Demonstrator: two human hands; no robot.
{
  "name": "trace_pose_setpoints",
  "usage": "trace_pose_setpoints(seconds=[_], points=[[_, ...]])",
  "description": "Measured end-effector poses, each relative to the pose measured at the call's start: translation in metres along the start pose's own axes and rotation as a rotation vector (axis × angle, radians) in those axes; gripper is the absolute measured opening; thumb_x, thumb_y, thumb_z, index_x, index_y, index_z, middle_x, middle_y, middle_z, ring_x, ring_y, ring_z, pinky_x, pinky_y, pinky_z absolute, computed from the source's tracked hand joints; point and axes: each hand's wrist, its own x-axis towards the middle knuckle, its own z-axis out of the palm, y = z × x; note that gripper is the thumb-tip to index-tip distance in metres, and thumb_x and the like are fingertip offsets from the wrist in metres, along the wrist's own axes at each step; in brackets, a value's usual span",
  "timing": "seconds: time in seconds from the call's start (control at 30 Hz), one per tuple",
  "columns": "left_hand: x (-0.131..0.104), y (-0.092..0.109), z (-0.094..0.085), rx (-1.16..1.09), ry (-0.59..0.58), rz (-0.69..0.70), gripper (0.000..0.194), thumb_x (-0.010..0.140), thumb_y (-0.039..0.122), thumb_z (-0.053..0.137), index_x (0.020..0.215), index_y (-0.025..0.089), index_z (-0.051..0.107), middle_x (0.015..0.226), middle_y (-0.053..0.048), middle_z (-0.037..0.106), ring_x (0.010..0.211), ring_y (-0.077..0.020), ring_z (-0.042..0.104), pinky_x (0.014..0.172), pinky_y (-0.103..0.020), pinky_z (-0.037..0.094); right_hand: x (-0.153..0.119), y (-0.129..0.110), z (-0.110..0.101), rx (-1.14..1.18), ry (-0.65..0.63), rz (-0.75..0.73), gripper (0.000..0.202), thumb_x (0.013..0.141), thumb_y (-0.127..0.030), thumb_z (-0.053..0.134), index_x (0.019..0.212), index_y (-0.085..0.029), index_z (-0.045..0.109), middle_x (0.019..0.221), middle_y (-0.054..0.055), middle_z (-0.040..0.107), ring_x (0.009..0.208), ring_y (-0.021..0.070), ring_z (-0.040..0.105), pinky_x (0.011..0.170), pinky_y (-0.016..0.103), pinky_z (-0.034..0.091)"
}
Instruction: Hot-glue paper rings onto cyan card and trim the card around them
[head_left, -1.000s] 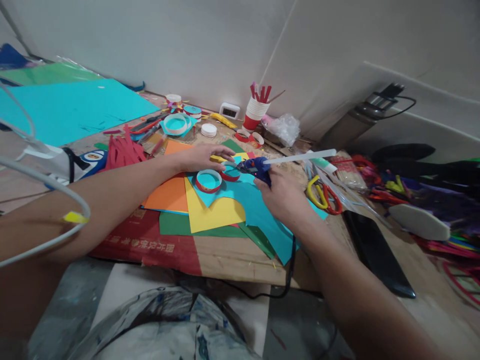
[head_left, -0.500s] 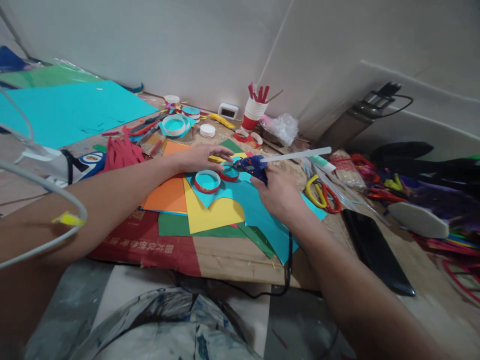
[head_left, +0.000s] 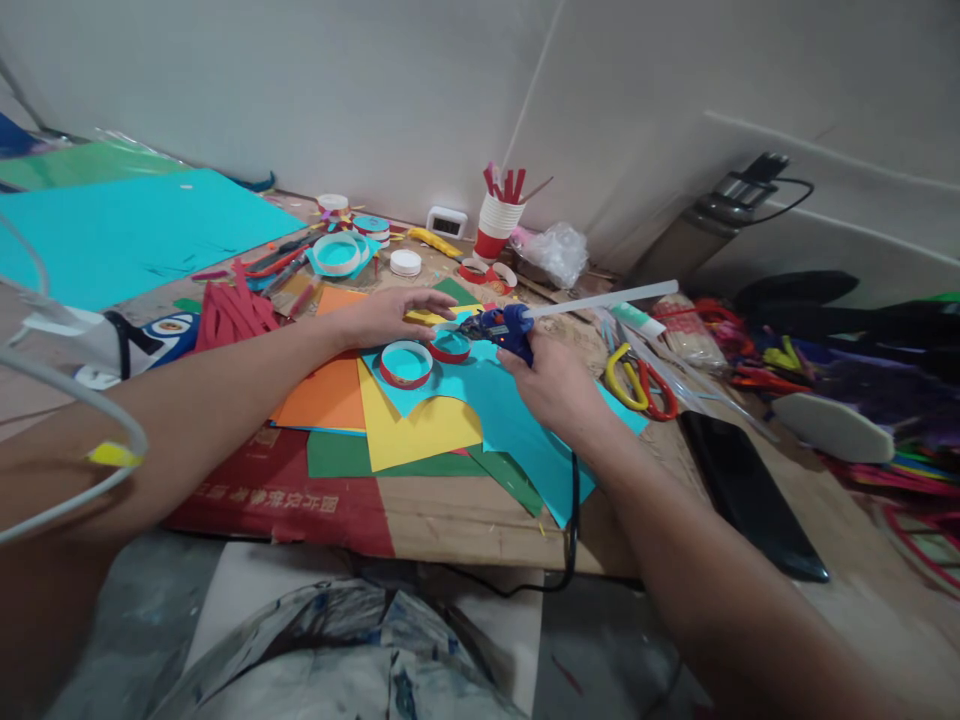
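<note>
In the head view, a blue glue gun with dark markings (head_left: 507, 328) is held in the right hand (head_left: 559, 385), whose fingers are clamped around its grip. A long translucent white glue stick (head_left: 607, 299) is seated in its back end. The gun's long axis is laid roughly left to right across the scene: its nozzle is pointed left, and the stick is slanted up towards the right. From the grip, a thin black cord (head_left: 574, 500) is hung over the near edge of the tabletop (head_left: 862, 540).

Just beyond the nozzle, to the left, a short round ring with a red outer wall and a blue inside (head_left: 451, 352) is set on a cut sheet of bright blue paper (head_left: 517, 430). The ring is placed between the two hands, and the left hand (head_left: 390, 315) is the nearer one, reached in from the left. Its thumb and fingers are held apart, with the thumb close beside the ring's left side; whether the ring is touched cannot be told.

A second, similar ring (head_left: 406, 381) is placed just beside the first, nearer and to the left. Yellow paper (head_left: 420, 435) is partly covered by the blue sheet. Yellow-and-red-handled scissors (head_left: 612, 378) are laid right of the right hand.
</note>
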Motion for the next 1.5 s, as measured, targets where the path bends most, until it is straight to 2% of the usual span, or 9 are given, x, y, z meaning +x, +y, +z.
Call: trace_pose_setpoints(seconds=[0.37, 0.57, 0.77, 1.03, 1.33, 1.5], points=[[-0.001, 0.003, 0.0, 0.064, -0.04, -0.002, 0.058, 0.092, 0.037, 0.066, 0.148, 0.023, 0.055, 0.14, -0.006, 0.069, 0.133, -0.0252, 0.06, 0.114, -0.039, 0.045, -0.004, 0.001, 0.003, -0.024, 0.009, -0.043, 0.034, 0.097, -0.027, 0.054, 0.126, -0.013, 0.065, 0.125, 0.021, 0.072, 0.118, 0.0372, 0.066, 0.096, 0.047, 0.05], [0.001, 0.0, 0.0, 0.06, -0.059, 0.014, 0.06, 0.092, 0.038, 0.065, 0.149, 0.023, 0.053, 0.142, -0.006, 0.068, 0.134, -0.024, 0.06, 0.114, -0.037, 0.044, -0.007, -0.003, 0.002, -0.081, 0.029, -0.05, 0.029, 0.097, -0.026, 0.054, 0.12, -0.012, 0.066, 0.119, 0.02, 0.073, 0.113, 0.0374, 0.067, 0.094, 0.047, 0.05], [-0.002, 0.005, -0.003, 0.044, -0.043, -0.02, 0.062, 0.09, 0.041, 0.07, 0.148, 0.025, 0.055, 0.148, -0.007, 0.064, 0.135, -0.0258, 0.059, 0.115, -0.039, 0.045, -0.004, 0.0, 0.003, 0.027, 0.023, -0.038, 0.03, 0.096, -0.026, 0.057, 0.121, -0.013, 0.067, 0.118, 0.019, 0.074, 0.112, 0.0371, 0.067, 0.09, 0.044, 0.051], [0.0, -0.002, -0.004, 0.028, -0.03, -0.012, 0.061, 0.089, 0.043, 0.072, 0.147, 0.027, 0.057, 0.142, -0.006, 0.068, 0.129, -0.0256, 0.063, 0.112, -0.041, 0.048, 0.004, 0.006, 0.01, 0.244, 0.008, 0.014, 0.031, 0.094, -0.027, 0.059, 0.122, -0.016, 0.068, 0.113, 0.014, 0.077, 0.104, 0.0312, 0.07, 0.084, 0.039, 0.052], [0.001, -0.009, -0.003, -0.105, -0.021, -0.028, 0.064, 0.087, 0.045, 0.074, 0.145, 0.025, 0.058, 0.141, -0.009, 0.068, 0.126, -0.0262, 0.065, 0.106, -0.041, 0.053, 0.006, 0.006, 0.014, 0.226, 0.012, 0.024, 0.028, 0.094, -0.029, 0.057, 0.119, -0.019, 0.067, 0.115, 0.015, 0.076, 0.109, 0.033, 0.07, 0.086, 0.041, 0.052], [0.002, -0.009, -0.003, -0.092, -0.025, -0.033, 0.061, 0.087, 0.044, 0.074, 0.143, 0.026, 0.06, 0.138, -0.008, 0.07, 0.125, -0.0257, 0.066, 0.106, -0.041, 0.053, 0.009, 0.005, 0.017, 0.215, -0.005, 0.024, 0.028, 0.095, -0.032, 0.056, 0.118, -0.018, 0.066, 0.112, 0.016, 0.076, 0.105, 0.0343, 0.07, 0.083, 0.042, 0.052]])
